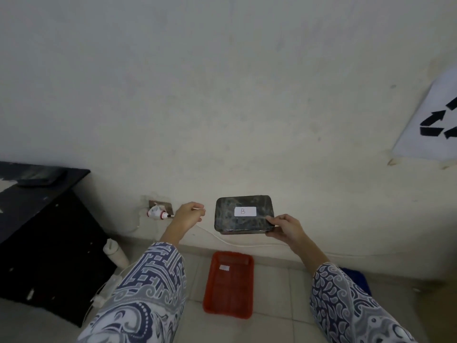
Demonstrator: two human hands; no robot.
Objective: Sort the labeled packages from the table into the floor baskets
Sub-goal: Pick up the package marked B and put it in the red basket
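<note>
right hand (284,226) pinching dark package (243,214) labelled b, left hand (189,215) loosely curled, red basket (228,285) below

Dim, flat indoor light, greyish cast on the wall (222,82), soft overall focus, wide-angle bending at the edges, faint shadows

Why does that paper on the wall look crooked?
The paper with black arrows hangs tilted on the wall, and its lower corners look torn or peeling. Below the hands, the socket plate also sits loose and askew.
</note>
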